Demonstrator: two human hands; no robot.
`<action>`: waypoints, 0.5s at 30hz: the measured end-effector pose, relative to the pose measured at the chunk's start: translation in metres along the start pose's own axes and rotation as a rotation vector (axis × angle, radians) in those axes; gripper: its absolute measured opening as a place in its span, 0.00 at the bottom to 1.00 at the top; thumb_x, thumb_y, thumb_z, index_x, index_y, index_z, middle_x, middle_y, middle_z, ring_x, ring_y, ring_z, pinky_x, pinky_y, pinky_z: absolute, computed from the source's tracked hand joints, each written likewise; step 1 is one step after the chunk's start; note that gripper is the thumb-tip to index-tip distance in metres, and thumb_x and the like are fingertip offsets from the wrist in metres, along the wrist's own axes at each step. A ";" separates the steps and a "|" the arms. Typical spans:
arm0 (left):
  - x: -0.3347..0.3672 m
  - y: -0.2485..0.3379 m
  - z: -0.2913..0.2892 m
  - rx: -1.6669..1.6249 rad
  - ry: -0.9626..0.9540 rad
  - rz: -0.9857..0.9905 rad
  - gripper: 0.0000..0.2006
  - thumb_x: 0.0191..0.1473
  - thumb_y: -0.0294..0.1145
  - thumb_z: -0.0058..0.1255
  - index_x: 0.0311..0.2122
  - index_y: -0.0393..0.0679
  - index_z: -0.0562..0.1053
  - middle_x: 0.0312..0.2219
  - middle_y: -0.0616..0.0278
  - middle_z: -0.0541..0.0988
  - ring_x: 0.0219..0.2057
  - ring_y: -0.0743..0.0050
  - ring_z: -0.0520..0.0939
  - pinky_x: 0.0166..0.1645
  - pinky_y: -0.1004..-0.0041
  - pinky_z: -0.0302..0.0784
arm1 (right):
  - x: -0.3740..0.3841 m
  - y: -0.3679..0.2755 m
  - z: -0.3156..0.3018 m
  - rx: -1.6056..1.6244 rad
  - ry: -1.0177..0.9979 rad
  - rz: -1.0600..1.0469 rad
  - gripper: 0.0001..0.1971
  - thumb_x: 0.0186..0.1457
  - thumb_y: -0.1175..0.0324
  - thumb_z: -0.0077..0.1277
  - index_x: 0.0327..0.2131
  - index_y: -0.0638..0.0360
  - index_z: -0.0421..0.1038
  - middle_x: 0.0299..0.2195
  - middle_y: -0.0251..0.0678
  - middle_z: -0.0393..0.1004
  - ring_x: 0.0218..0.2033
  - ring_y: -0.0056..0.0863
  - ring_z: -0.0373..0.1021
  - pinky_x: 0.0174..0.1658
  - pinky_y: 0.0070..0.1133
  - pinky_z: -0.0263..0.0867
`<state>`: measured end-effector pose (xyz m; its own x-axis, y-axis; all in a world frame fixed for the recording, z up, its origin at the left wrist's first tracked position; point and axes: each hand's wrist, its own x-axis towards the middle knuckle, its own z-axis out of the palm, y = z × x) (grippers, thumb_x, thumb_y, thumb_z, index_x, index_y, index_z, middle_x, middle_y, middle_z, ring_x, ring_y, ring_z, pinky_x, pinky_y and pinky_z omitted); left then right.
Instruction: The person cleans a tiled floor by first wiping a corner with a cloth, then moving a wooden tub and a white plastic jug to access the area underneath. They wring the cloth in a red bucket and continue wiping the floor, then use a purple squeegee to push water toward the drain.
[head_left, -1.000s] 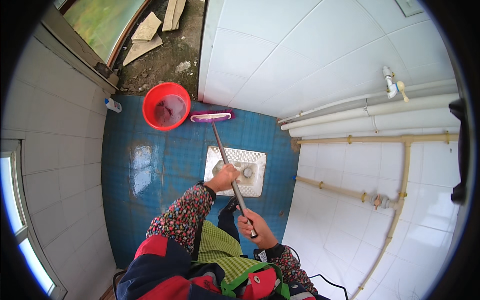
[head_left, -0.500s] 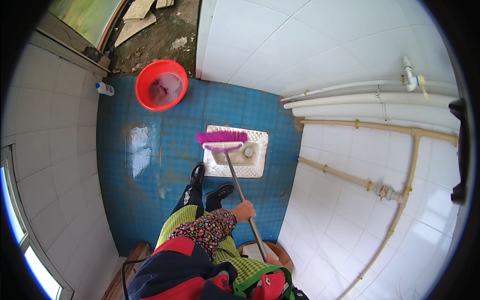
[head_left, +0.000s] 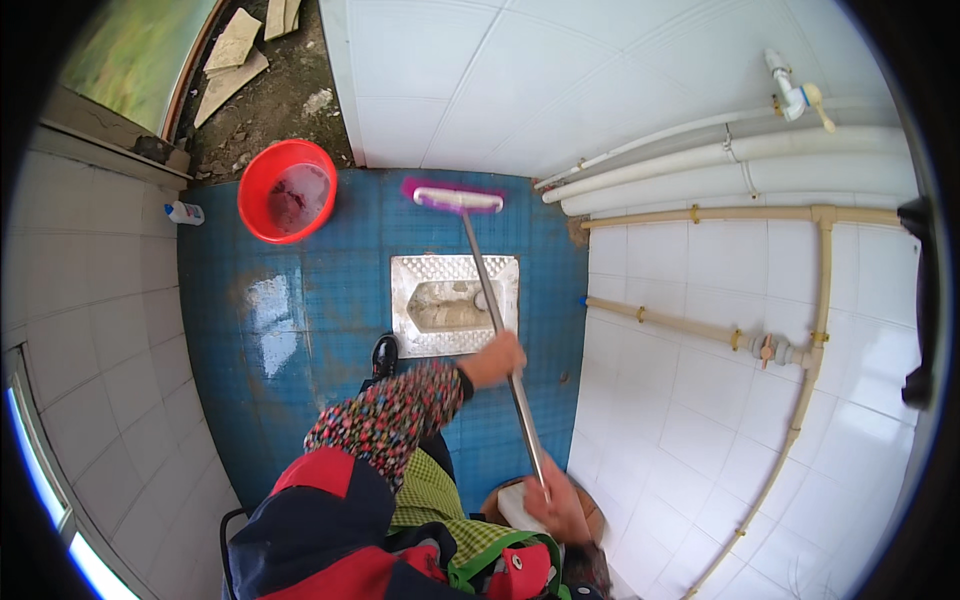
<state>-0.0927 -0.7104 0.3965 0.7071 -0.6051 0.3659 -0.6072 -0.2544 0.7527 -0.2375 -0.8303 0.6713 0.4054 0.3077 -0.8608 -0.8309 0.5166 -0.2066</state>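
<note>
Both my hands grip the long metal handle of a broom point(head_left: 458, 199) with purple bristles and a white-and-purple head. My left hand point(head_left: 493, 360) is wrapped round the middle of the handle, its floral-sleeved arm reaching across from the left. Lower down, near the handle's end, my right hand point(head_left: 560, 508) is closed on it too. The handle slants over the metallic squat toilet point(head_left: 402, 332) set in the floor. Beyond the toilet, the broom head is at the blue floor close to the far wall. Its bristles are blurred; contact with the floor is hard to tell.
A red basin point(head_left: 262, 215) of cloudy liquid stands at the far left, beside a white bottle point(head_left: 184, 213). Pipes with a valve point(head_left: 768, 350) run along the right wall. Near my right hand sits a round brown container point(head_left: 592, 517). The blue floor point(head_left: 340, 290) looks wet.
The broom head has swung away from over the toilet to the floor beyond it. Both hands have moved forward with the handle, and my right hand shows more fully. The view has shifted slightly.
</note>
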 end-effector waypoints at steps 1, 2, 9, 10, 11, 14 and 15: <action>0.007 -0.030 -0.003 0.173 0.152 -0.007 0.05 0.39 0.32 0.51 0.17 0.51 0.69 0.18 0.65 0.71 0.29 0.62 0.72 0.37 0.63 0.65 | 0.033 -0.011 0.006 -0.192 0.017 -0.067 0.11 0.65 0.58 0.35 0.40 0.50 0.66 0.15 0.20 0.51 0.13 0.10 0.50 0.15 0.09 0.46; 0.013 -0.058 -0.005 0.437 -0.001 -0.074 0.04 0.38 0.30 0.52 0.18 0.50 0.70 0.19 0.65 0.71 0.30 0.62 0.72 0.42 0.63 0.65 | 0.066 -0.017 0.009 0.139 0.020 0.087 0.10 0.65 0.58 0.37 0.37 0.50 0.64 0.15 0.20 0.51 0.13 0.10 0.49 0.15 0.09 0.46; -0.057 -0.044 0.066 0.252 -0.159 0.010 0.04 0.40 0.30 0.49 0.17 0.51 0.71 0.18 0.65 0.70 0.31 0.63 0.73 0.53 0.61 0.64 | 0.081 0.057 -0.059 0.459 -0.077 0.237 0.20 0.63 0.53 0.39 0.20 0.51 0.56 0.13 0.22 0.50 0.13 0.12 0.49 0.13 0.13 0.47; -0.071 -0.015 0.082 0.281 -0.203 0.017 0.04 0.40 0.29 0.49 0.17 0.51 0.70 0.18 0.65 0.69 0.31 0.62 0.73 0.52 0.60 0.65 | 0.060 0.073 -0.074 0.494 -0.082 0.295 0.20 0.63 0.53 0.39 0.19 0.51 0.56 0.13 0.22 0.51 0.12 0.13 0.50 0.13 0.14 0.47; -0.083 0.010 0.095 0.284 -0.206 0.049 0.04 0.39 0.29 0.49 0.16 0.50 0.70 0.17 0.64 0.69 0.30 0.61 0.72 0.52 0.60 0.65 | 0.038 0.087 -0.086 0.618 -0.178 0.336 0.21 0.63 0.52 0.39 0.19 0.51 0.57 0.14 0.23 0.53 0.12 0.13 0.51 0.13 0.14 0.48; -0.103 0.086 0.121 0.058 -0.316 0.033 0.07 0.38 0.28 0.52 0.16 0.49 0.67 0.16 0.61 0.67 0.26 0.58 0.69 0.37 0.60 0.63 | -0.023 0.111 -0.104 0.607 0.017 0.367 0.14 0.63 0.56 0.38 0.26 0.50 0.55 0.14 0.23 0.53 0.12 0.13 0.51 0.13 0.14 0.49; -0.103 0.104 0.124 0.017 -0.424 0.024 0.07 0.39 0.29 0.52 0.16 0.48 0.67 0.16 0.60 0.67 0.26 0.59 0.69 0.36 0.60 0.62 | -0.039 0.113 -0.105 0.535 0.109 0.356 0.12 0.63 0.57 0.38 0.29 0.49 0.55 0.14 0.23 0.53 0.12 0.13 0.51 0.13 0.14 0.49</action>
<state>-0.2740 -0.7687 0.3693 0.4835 -0.8667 0.1229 -0.6298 -0.2468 0.7365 -0.3873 -0.8673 0.6329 0.0762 0.4653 -0.8818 -0.5913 0.7332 0.3358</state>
